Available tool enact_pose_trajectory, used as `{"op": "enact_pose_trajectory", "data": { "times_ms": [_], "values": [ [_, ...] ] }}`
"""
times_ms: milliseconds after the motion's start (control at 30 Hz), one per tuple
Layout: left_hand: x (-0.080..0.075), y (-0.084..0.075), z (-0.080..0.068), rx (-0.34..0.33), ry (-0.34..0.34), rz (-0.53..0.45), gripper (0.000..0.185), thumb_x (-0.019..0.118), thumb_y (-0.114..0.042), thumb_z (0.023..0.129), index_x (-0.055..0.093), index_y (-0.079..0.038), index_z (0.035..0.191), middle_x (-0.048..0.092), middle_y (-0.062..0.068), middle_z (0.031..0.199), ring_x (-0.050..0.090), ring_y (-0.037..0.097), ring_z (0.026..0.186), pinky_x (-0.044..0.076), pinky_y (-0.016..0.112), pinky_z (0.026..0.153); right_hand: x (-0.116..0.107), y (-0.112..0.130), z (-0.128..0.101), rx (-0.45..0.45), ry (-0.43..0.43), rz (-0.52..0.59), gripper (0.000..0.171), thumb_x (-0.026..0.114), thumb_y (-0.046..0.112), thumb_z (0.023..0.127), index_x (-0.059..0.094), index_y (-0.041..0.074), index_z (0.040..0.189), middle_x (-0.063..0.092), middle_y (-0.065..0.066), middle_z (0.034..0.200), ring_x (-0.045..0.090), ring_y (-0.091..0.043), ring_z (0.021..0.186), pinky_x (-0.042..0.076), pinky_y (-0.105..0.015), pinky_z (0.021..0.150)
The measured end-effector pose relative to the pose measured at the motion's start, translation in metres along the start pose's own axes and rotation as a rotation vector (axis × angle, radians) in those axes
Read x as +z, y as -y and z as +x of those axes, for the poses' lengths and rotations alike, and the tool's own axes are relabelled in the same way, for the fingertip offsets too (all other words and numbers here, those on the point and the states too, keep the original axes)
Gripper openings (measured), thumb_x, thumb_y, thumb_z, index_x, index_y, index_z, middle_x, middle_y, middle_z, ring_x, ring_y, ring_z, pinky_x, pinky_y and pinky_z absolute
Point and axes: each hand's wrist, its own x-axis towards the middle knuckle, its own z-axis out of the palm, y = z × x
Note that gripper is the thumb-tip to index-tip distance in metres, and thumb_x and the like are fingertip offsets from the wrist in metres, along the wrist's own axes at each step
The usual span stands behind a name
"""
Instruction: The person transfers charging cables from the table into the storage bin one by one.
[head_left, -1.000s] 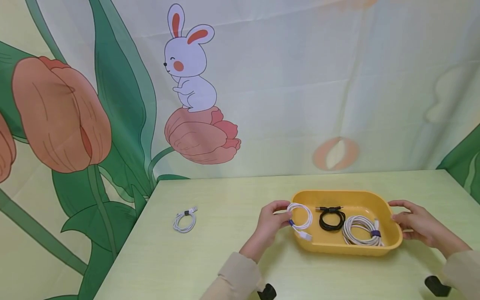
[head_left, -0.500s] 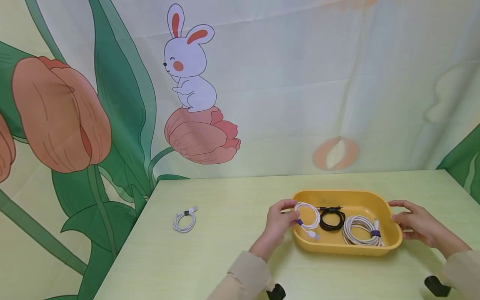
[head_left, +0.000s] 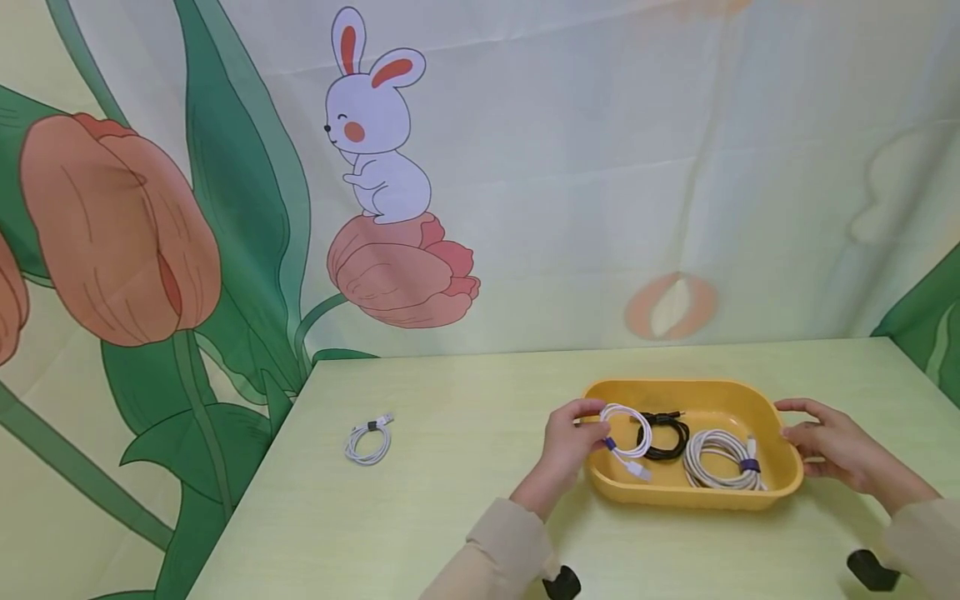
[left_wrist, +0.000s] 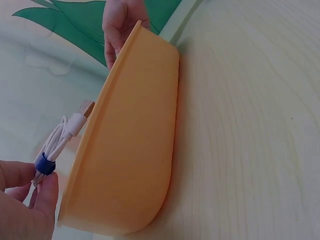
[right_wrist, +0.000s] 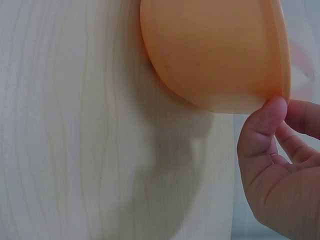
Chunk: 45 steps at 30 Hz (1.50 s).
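Note:
A yellow tray (head_left: 693,497) sits on the pale green table. My left hand (head_left: 592,425) pinches a coiled white cable with a blue tie (head_left: 628,429) just above the tray's left end, partly over a coiled black cable (head_left: 667,435). A grey-white coil with a purple tie (head_left: 720,467) lies in the tray's right half. My right hand (head_left: 795,433) holds the tray's right end, thumb against the rim. In the left wrist view the white cable (left_wrist: 59,142) hangs over the tray wall (left_wrist: 135,150) from my left hand (left_wrist: 35,187). The right wrist view shows my right hand's thumb (right_wrist: 265,125) on the tray (right_wrist: 215,50).
Another small white coiled cable (head_left: 369,440) lies on the table to the left, well away from the tray. A printed backdrop with a rabbit and tulips hangs behind the table's far edge (head_left: 600,350). The table's left edge runs diagonally past that cable.
My left hand has carried the white cable rightward, from outside the tray's left rim to above its inside, beside the black cable. My right hand and the tray have stayed put.

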Motion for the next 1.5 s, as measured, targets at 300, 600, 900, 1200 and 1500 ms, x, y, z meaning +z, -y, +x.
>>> {"op": "enact_pose_trajectory", "data": {
  "times_ms": [300, 600, 900, 1200, 1500],
  "values": [
    [0.009, -0.001, 0.001, 0.001, -0.014, 0.051, 0.023, 0.060, 0.007, 0.077, 0.063, 0.000, 0.099, 0.061, 0.008, 0.094, 0.059, 0.014, 0.072, 0.053, 0.025, 0.064, 0.001, 0.001, 0.001, -0.001, -0.003, 0.000, 0.059, 0.045, 0.019, 0.090, 0.012, 0.002, 0.136, 0.051, -0.003, 0.086, 0.052, -0.017, 0.069, 0.051, -0.028, 0.062],
    [0.018, 0.002, -0.001, 0.031, -0.021, 0.090, 0.023, 0.059, 0.009, 0.076, 0.063, -0.001, 0.096, 0.061, 0.005, 0.091, 0.056, 0.009, 0.066, 0.053, 0.024, 0.061, 0.001, 0.000, -0.001, -0.020, 0.004, 0.009, 0.056, 0.046, 0.019, 0.089, 0.015, 0.002, 0.134, 0.051, 0.000, 0.086, 0.053, -0.015, 0.067, 0.050, -0.028, 0.061],
    [0.024, 0.003, -0.002, 0.031, -0.029, 0.100, 0.022, 0.059, 0.009, 0.076, 0.063, -0.003, 0.094, 0.061, 0.004, 0.088, 0.056, 0.010, 0.066, 0.053, 0.024, 0.060, 0.002, 0.000, -0.003, -0.011, -0.001, 0.008, 0.057, 0.046, 0.019, 0.089, 0.015, 0.002, 0.134, 0.050, -0.001, 0.088, 0.053, -0.016, 0.069, 0.051, -0.029, 0.062],
    [0.032, 0.004, 0.000, 0.033, -0.042, 0.139, 0.025, 0.059, 0.012, 0.072, 0.063, -0.003, 0.092, 0.059, 0.002, 0.085, 0.054, 0.008, 0.061, 0.054, 0.030, 0.060, 0.002, -0.001, -0.003, -0.003, -0.006, 0.014, 0.058, 0.047, 0.020, 0.089, 0.015, 0.003, 0.134, 0.051, -0.001, 0.087, 0.053, -0.017, 0.069, 0.051, -0.029, 0.062],
    [0.039, 0.004, 0.002, 0.011, -0.055, 0.187, 0.030, 0.056, 0.017, 0.069, 0.063, -0.004, 0.091, 0.057, 0.002, 0.082, 0.050, 0.010, 0.058, 0.053, 0.029, 0.057, 0.003, -0.001, -0.004, -0.005, -0.004, 0.019, 0.058, 0.046, 0.019, 0.089, 0.014, 0.002, 0.134, 0.051, -0.001, 0.086, 0.053, -0.017, 0.069, 0.051, -0.029, 0.062]
  ]
}}
